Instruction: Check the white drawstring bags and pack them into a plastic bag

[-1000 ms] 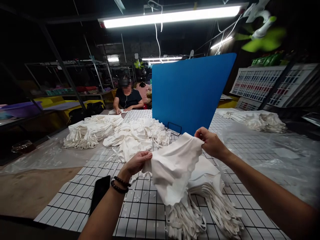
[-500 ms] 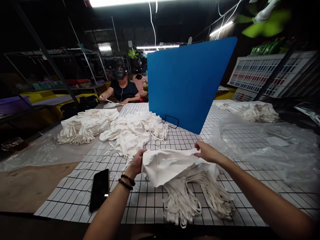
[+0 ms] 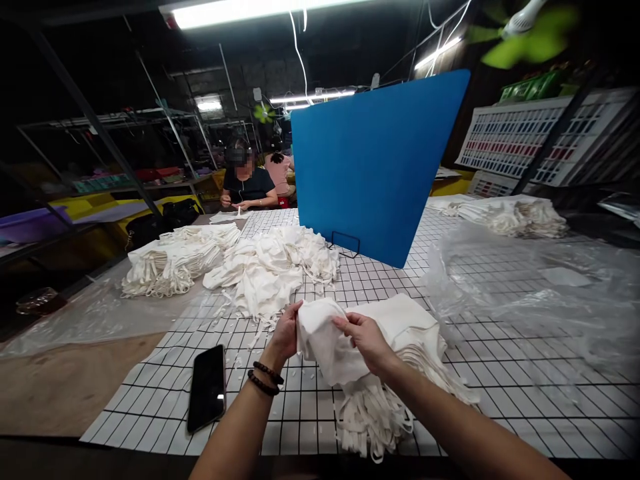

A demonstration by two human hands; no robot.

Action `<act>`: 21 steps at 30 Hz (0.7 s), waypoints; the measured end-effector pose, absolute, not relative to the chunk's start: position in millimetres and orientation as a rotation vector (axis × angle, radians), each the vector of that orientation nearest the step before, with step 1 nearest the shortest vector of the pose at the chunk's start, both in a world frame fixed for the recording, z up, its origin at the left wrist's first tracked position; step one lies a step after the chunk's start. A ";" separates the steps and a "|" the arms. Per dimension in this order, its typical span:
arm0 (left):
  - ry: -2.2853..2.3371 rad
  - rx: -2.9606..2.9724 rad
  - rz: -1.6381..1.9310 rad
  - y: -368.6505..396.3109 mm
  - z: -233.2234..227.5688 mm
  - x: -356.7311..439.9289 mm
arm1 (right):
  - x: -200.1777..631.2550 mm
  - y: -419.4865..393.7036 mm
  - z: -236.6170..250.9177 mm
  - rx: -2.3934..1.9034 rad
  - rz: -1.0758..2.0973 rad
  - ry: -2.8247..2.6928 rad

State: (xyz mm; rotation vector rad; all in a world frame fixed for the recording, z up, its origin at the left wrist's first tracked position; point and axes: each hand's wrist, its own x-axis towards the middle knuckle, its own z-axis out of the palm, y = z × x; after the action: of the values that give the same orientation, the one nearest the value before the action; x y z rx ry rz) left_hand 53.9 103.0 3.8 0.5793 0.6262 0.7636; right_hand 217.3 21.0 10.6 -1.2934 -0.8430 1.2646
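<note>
Dim workshop shelving rings a table covered with a black-gridded white sheet (image 3: 310, 413), a blue divider board (image 3: 375, 173) standing at 12 o'clock. Both hands hold a white cloth piece (image 3: 325, 343) (soft, creased, folded over on itself) above a stack of white cloth pieces (image 3: 410, 327) whose straps spill toward 6 o'clock. The left hand (image 3: 286, 330) pinches the cloth's edge at 9 o'clock; the right hand (image 3: 366, 337) is closed on it at 3 o'clock. A black phone (image 3: 208, 388) lies at 8 o'clock. The folded underside stays hidden. Far off at 11 o'clock sits another person (image 3: 247, 187), hands hard to make out.
</note>
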 end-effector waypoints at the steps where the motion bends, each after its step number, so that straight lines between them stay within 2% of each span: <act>1: 0.649 0.579 0.780 102.9 3.3 52.3 | 221.4 20.9 12.2 -1.308 1.146 -0.931; 5: 0.698 0.672 0.897 104.2 2.8 46.5 | 242.0 20.8 29.1 -1.380 0.752 -1.281; 9: 0.718 0.972 0.980 110.0 15.4 40.5 | 259.6 29.8 69.3 -1.251 0.842 -1.482; 12: 0.895 1.343 1.087 110.6 41.6 41.3 | 265.3 41.6 108.1 -1.183 0.852 -1.586; 17: 0.949 2.010 1.592 78.8 96.4 67.0 | 254.6 58.2 157.2 -1.344 0.567 -1.725; 21: 0.875 2.149 1.884 36.7 101.5 96.1 | 241.5 65.0 184.0 -1.384 0.210 -1.639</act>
State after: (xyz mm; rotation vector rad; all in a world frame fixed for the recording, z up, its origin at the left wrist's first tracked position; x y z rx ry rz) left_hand 96.1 36.7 101.5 2.1493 0.8746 1.8838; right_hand 241.5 65.0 184.0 -1.3843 -1.6394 0.2099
